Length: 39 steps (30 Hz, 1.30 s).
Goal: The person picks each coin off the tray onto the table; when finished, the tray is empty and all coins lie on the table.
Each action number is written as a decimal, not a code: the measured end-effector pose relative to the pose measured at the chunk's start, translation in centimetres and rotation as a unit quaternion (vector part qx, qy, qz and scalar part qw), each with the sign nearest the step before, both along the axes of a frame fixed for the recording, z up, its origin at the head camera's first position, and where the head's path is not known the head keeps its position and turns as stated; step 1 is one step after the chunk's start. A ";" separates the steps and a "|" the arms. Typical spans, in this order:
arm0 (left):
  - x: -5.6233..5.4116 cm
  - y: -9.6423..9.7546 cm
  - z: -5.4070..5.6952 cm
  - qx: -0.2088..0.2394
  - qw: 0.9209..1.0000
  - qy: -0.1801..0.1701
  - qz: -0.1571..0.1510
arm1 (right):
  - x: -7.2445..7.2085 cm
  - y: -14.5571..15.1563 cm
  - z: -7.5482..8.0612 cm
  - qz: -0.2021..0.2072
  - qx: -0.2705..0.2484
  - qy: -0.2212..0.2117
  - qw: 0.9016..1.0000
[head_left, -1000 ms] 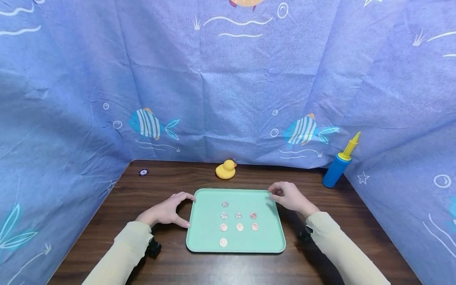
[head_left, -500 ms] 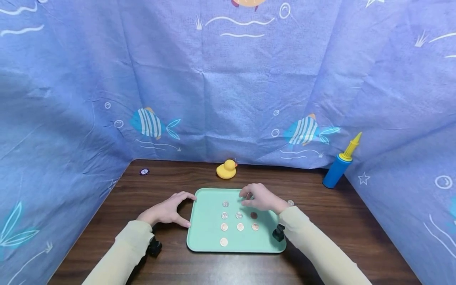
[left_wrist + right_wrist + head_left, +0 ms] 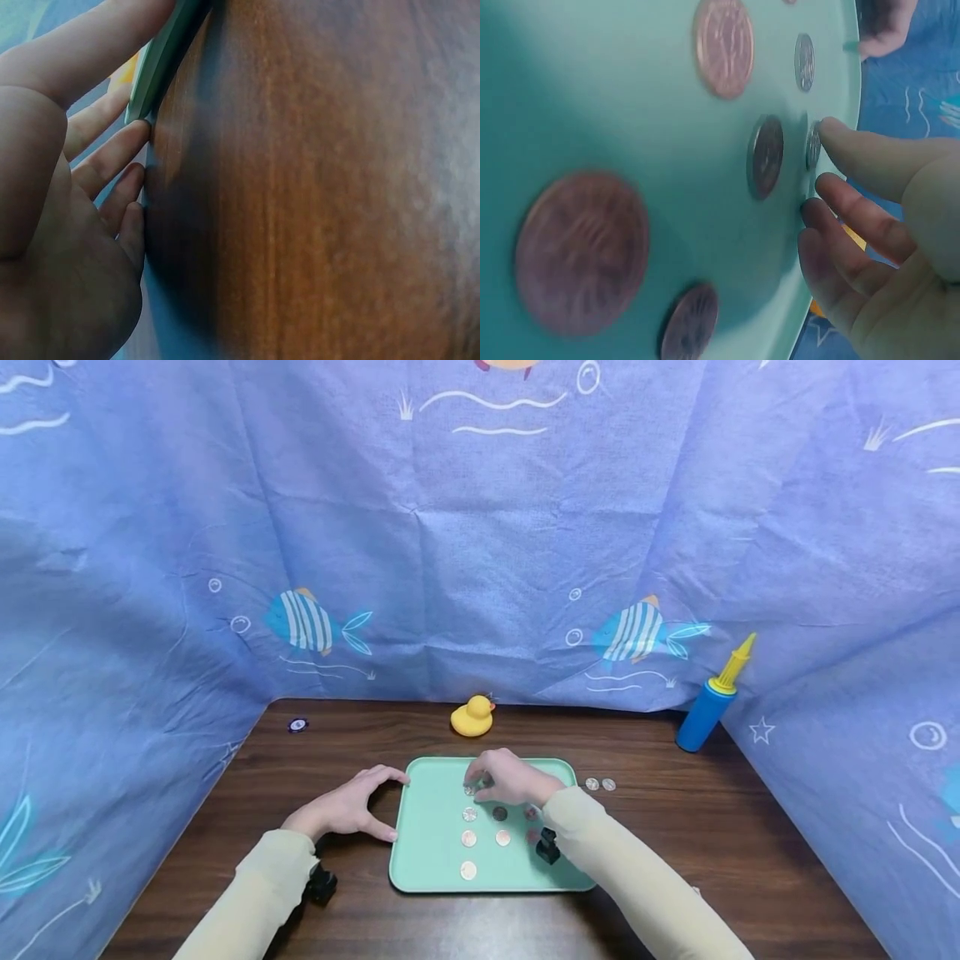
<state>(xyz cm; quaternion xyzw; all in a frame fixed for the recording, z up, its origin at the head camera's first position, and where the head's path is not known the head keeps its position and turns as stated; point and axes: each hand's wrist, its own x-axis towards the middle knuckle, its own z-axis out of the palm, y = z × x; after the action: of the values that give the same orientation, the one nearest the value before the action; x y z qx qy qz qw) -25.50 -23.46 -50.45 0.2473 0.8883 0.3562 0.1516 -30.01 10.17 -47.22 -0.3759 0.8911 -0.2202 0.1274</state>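
the right hand [image 3: 504, 779] hovers low over the far middle of the green tray [image 3: 427, 843], fingers relaxed and grasping nothing; in the right wrist view one fingertip [image 3: 832, 135] touches the edge of the far coin [image 3: 812, 145], which lies flat just at 9 o'clock of the hand in the head view, at the tray's far rim. the right hand is plainly the nearer one. the left hand [image 3: 347, 806] rests on the worktop [image 3: 750, 843] with fingers and thumb spread straight against the tray's left edge, at its 9 o'clock. the tray holds the other coins [image 3: 468, 838] flat in loose rows toward 6 o'clock of the right hand, some under the wrist. two loose coins [image 3: 600, 784] lie on the worktop just off the tray's far right corner, at 3 o'clock
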 end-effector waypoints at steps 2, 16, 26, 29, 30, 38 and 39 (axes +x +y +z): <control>0.0 0.1 0.0 -0.004 1.000 0.001 -0.002 | 0.1 -0.4 -0.1 0.008 0.000 0.002 1.000; 0.1 -0.1 0.1 -0.010 1.000 0.001 0.005 | 0.6 -2.0 -0.1 -0.003 0.020 0.033 0.999; 0.0 0.1 -0.2 -0.009 1.000 0.005 -0.004 | 0.9 -2.5 -0.1 -0.017 0.095 0.047 0.994; 0.0 0.1 -0.2 -0.008 1.000 0.009 -0.006 | 0.9 -2.5 -0.2 -0.017 0.093 0.052 0.994; 0.0 0.1 -0.2 -0.007 1.000 0.010 -0.007 | 0.9 -2.5 -0.2 -0.015 0.091 0.054 0.994; 0.0 0.2 -0.1 -0.011 1.000 0.011 -0.002 | 1.0 -2.4 -0.1 -0.004 0.053 0.074 0.996; 0.0 0.2 -0.1 -0.012 1.000 0.012 -0.003 | 1.0 -2.3 0.0 -0.007 0.053 0.075 0.996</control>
<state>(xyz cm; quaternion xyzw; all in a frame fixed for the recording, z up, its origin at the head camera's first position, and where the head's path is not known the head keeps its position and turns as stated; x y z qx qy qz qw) -25.52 -23.28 -50.57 0.2521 0.8938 0.3416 0.1447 -29.04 7.89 -47.25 -0.3778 0.9112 -0.1449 0.0778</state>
